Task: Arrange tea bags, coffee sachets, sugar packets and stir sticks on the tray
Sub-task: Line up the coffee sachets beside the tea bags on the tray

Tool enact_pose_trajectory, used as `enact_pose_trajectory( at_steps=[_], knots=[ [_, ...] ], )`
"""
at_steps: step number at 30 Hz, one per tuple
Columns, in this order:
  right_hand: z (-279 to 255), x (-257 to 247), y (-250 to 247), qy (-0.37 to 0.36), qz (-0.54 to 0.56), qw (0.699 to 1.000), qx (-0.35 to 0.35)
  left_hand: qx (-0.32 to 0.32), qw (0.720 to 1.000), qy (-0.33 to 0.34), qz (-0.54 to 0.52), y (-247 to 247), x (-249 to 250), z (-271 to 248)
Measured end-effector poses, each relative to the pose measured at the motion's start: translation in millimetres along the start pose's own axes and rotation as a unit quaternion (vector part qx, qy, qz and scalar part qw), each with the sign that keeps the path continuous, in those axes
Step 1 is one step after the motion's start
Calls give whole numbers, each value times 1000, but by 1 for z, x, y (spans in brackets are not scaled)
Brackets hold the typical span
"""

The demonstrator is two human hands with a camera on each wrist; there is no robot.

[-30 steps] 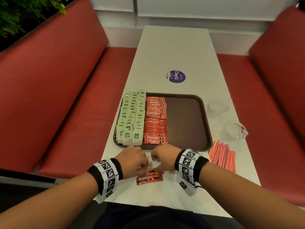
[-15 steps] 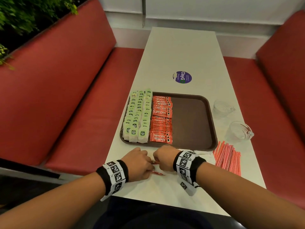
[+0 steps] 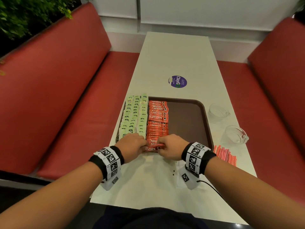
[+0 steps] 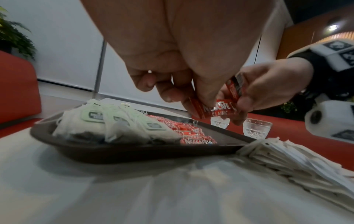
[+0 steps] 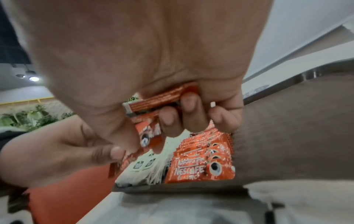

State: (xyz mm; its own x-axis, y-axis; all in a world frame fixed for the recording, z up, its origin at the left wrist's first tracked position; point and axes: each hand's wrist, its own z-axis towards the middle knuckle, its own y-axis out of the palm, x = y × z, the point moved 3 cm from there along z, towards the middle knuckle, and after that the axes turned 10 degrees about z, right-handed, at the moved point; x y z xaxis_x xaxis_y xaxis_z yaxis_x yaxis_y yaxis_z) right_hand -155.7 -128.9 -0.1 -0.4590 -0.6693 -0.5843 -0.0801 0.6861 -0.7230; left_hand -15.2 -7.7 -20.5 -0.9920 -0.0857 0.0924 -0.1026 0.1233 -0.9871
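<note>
A brown tray (image 3: 186, 123) holds rows of green-tagged tea bags (image 3: 133, 116) on its left and a column of red coffee sachets (image 3: 158, 119) beside them. Both hands hold a small bunch of red coffee sachets (image 3: 154, 147) just above the tray's near edge, at the front end of the red column. My left hand (image 3: 132, 144) pinches the bunch's left end (image 4: 216, 109). My right hand (image 3: 171, 147) curls its fingers around the right end (image 5: 159, 100). White sugar packets (image 4: 296, 163) lie fanned on the table by the tray's near right corner. Red stir sticks (image 3: 224, 154) lie right of the tray.
Two glass cups (image 3: 217, 111) (image 3: 236, 134) stand right of the tray. A round purple sticker (image 3: 177, 81) marks the white table beyond it. The tray's right half is bare. Red bench seats flank the narrow table on both sides.
Both hands picked the red sachets up off the table in front of me and carried them forward to the tray's near edge.
</note>
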Motion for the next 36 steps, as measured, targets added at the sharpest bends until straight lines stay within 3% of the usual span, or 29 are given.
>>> enact_pose_trajectory(
  at_steps=[6,13,21,30,36],
  knots=[
    [4,9,-9,-19,-7,1000,22,48,999,-10,-15,-16,6,19],
    [3,25,-26,69,-6,996,47,-3,998,-48,45,-6,11,40],
    [-3,35,-32,83,75,988,104,-44,994,-59,76,14,16,46],
    [3,36,-21,95,4,994,56,-31,992,-85,84,8,15,59],
    [11,38,-16,66,-24,997,35,26,999,-34,-30,-8,21,56]
  ],
)
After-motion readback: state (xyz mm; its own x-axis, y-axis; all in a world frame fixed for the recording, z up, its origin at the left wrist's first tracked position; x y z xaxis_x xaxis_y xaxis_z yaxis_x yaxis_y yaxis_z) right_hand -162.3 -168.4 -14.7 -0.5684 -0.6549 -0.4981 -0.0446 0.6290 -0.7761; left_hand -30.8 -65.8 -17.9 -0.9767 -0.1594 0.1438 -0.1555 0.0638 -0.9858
